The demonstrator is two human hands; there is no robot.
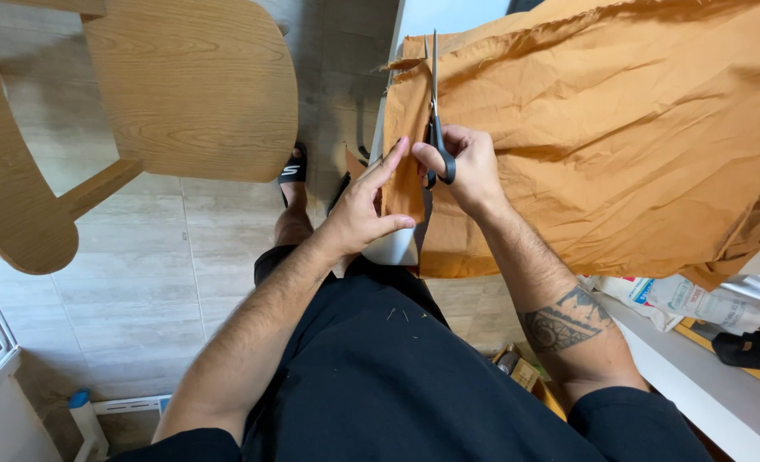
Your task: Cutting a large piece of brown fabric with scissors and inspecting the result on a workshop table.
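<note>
A large orange cloth [619, 137] lies spread over a white table [414, 17] and hangs over its near edge. My right hand [465, 167] grips black-handled scissors [435, 111] whose blades point away from me along the cloth's left side, in a cut. My left hand [363, 205] pinches the narrow strip of cloth [404, 158] left of the blades, fingers stretched along it. My black shorts fill the bottom of the view.
A wooden chair [183, 85] stands on the tiled floor at the left. White packets [679, 299] and a dark object [752, 349] lie on a white shelf at the right. A small box [517, 368] sits below. My sandalled foot [292, 171] rests by the table.
</note>
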